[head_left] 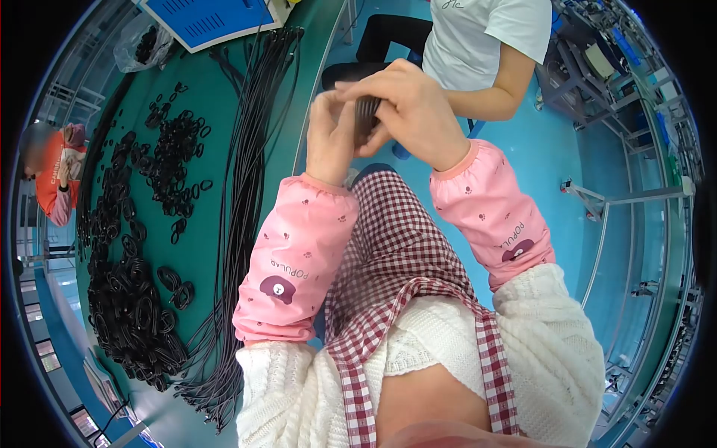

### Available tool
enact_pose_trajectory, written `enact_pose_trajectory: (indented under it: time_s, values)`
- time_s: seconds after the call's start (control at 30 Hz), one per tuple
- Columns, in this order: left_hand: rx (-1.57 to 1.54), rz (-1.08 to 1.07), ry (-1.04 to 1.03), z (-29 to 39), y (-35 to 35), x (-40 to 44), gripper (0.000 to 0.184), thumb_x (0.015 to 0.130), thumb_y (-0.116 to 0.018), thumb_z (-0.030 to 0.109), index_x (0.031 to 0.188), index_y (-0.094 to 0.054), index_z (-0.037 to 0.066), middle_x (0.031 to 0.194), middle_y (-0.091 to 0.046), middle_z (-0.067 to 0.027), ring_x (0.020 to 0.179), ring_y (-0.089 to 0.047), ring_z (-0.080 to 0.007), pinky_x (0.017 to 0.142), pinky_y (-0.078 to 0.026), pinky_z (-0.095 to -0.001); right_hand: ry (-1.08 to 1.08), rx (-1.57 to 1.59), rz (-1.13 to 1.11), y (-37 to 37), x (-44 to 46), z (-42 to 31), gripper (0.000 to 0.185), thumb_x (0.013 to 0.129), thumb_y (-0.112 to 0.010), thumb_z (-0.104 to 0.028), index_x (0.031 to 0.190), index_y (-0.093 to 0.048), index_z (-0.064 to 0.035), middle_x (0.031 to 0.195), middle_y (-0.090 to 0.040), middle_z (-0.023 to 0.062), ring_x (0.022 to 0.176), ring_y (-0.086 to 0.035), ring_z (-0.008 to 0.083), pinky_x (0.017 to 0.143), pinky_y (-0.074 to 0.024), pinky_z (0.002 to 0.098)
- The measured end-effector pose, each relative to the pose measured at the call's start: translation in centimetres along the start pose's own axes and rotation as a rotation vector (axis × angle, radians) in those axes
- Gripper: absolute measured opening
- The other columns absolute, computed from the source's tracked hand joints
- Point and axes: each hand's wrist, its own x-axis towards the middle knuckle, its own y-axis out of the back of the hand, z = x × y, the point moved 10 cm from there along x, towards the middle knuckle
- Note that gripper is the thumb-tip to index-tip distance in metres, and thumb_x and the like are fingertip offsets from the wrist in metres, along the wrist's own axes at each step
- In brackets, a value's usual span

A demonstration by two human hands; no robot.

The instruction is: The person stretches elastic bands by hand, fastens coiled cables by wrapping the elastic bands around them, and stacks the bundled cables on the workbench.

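Both my hands are raised together above my lap, closed around a small coil of black cable (366,113). My left hand (330,138) has its thumb and fingers against the coil's left side. From the right, my right hand (414,108) wraps over the coil, its fingertips reaching toward my left hand. The coil's far side is hidden by my fingers. To the left, long straight black cables (250,142) lie in a bundle along the green table (213,93).
Coiled black cables (138,306) and small black loops (173,153) cover the table's left part. A blue bin (209,19) and a plastic bag (142,48) stand at its far end. A person in white (478,52) sits ahead; another in orange (52,175) is far left.
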Motion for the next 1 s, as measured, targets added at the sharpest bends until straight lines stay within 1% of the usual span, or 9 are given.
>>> enact_pose_trajectory:
  time_s: [0.1, 0.17, 0.27, 0.4, 0.43, 0.57, 0.77, 0.87, 1.0]
  values:
    - [-0.091, -0.030, -0.164, 7.0, -0.5, -1.8, 0.029, 0.099, -0.042, 0.014, 0.123, -0.048, -0.001, 0.110, -0.058, -0.0092, 0.088, -0.060, -0.0123, 0.076, -0.049, -0.0244, -0.284, 0.198, 0.025, 1.5, 0.4, -0.1, 0.026, 0.074, -0.057, -0.001, 0.092, -0.073, -0.0086, 0.081, -0.068, 0.0090, 0.067, -0.060, 0.0304, 0.067, -0.0509, 0.0383]
    - [-0.164, -0.106, -0.236, 8.3, -0.4, -2.4, 0.039, 0.101, -0.038, 0.019, 0.133, -0.043, -0.003, 0.113, -0.058, -0.0102, 0.106, -0.058, -0.0166, 0.094, -0.046, -0.0292, -0.149, 0.190, 0.080, 1.9, 1.2, -2.1, 0.025, 0.074, -0.057, -0.001, 0.091, -0.073, -0.0077, 0.074, -0.066, 0.0121, 0.065, -0.061, 0.0317, 0.065, -0.0508, 0.0386]
    - [-0.308, -0.147, -0.072, 7.7, 1.0, -3.6, 0.044, 0.103, -0.038, 0.025, 0.136, -0.041, -0.004, 0.121, -0.057, -0.0140, 0.103, -0.059, -0.0182, 0.094, -0.045, -0.0312, -0.098, 0.082, 0.036, 2.1, 1.9, -4.7, 0.022, 0.075, -0.056, -0.004, 0.088, -0.073, -0.0065, 0.068, -0.064, 0.0152, 0.065, -0.063, 0.0317, 0.062, -0.0508, 0.0387]
    - [-0.758, -0.341, 0.111, 9.1, -0.6, -6.2, 0.060, 0.103, -0.037, 0.043, 0.139, -0.038, -0.005, 0.113, -0.058, -0.0131, 0.094, -0.062, -0.0184, 0.069, -0.053, -0.0270, -0.103, 0.126, -0.029, 1.2, 1.7, -6.1, 0.022, 0.075, -0.057, -0.004, 0.091, -0.072, -0.0054, 0.075, -0.065, 0.0139, 0.068, -0.064, 0.0316, 0.063, -0.0520, 0.0375]
    - [-0.659, -0.167, 0.103, 9.1, -0.1, -6.4, 0.064, 0.101, -0.034, 0.050, 0.134, -0.042, -0.005, 0.099, -0.059, -0.0109, 0.075, -0.060, -0.0151, 0.051, -0.044, -0.0222, -0.085, 0.158, -0.010, 1.0, 1.6, -6.6, 0.023, 0.075, -0.058, -0.004, 0.093, -0.072, -0.0051, 0.077, -0.066, 0.0139, 0.068, -0.064, 0.0316, 0.063, -0.0524, 0.0371]
    - [-0.527, -0.185, 0.179, 8.4, 1.1, -6.7, 0.069, 0.101, -0.025, 0.057, 0.122, -0.049, -0.004, 0.079, -0.057, -0.0072, 0.052, -0.043, -0.0083, 0.043, -0.026, -0.0193, -0.114, 0.332, -0.019, 1.2, 1.5, -7.4, 0.024, 0.074, -0.064, -0.003, 0.098, -0.070, -0.0032, 0.091, -0.065, 0.0113, 0.067, -0.065, 0.0281, 0.063, -0.0530, 0.0339]
    - [-0.632, -0.119, 0.212, 7.7, 2.6, -7.3, 0.078, 0.096, -0.023, 0.067, 0.120, -0.051, -0.001, 0.078, -0.059, -0.0050, 0.047, -0.043, -0.0080, 0.040, -0.027, -0.0201, 0.022, 0.203, 0.005, 1.7, 0.4, -9.6, 0.015, 0.070, -0.074, -0.009, 0.085, -0.070, -0.0078, 0.094, -0.058, 0.0047, 0.088, -0.055, 0.0229, 0.071, -0.0478, 0.0329]
    - [-0.626, -0.029, 0.204, 8.3, 2.7, -7.6, 0.081, 0.095, -0.023, 0.069, 0.121, -0.052, -0.002, 0.080, -0.059, -0.0040, 0.047, -0.042, -0.0075, 0.041, -0.027, -0.0198, 0.096, 0.061, 0.017, 1.4, -0.2, -10.8, 0.016, 0.069, -0.075, -0.011, 0.084, -0.069, -0.0083, 0.096, -0.055, 0.0041, 0.084, -0.054, 0.0225, 0.072, -0.0470, 0.0343]
    - [-0.511, 0.054, 0.158, 8.0, 3.9, -7.4, 0.076, 0.096, -0.028, 0.067, 0.116, -0.054, -0.002, 0.086, -0.062, -0.0037, 0.057, -0.054, -0.0094, 0.043, -0.039, -0.0194, 0.048, 0.399, -0.126, 0.1, -1.0, -10.1, 0.018, 0.066, -0.078, -0.012, 0.081, -0.069, -0.0089, 0.095, -0.053, 0.0066, 0.084, -0.053, 0.0215, 0.069, -0.0466, 0.0326]
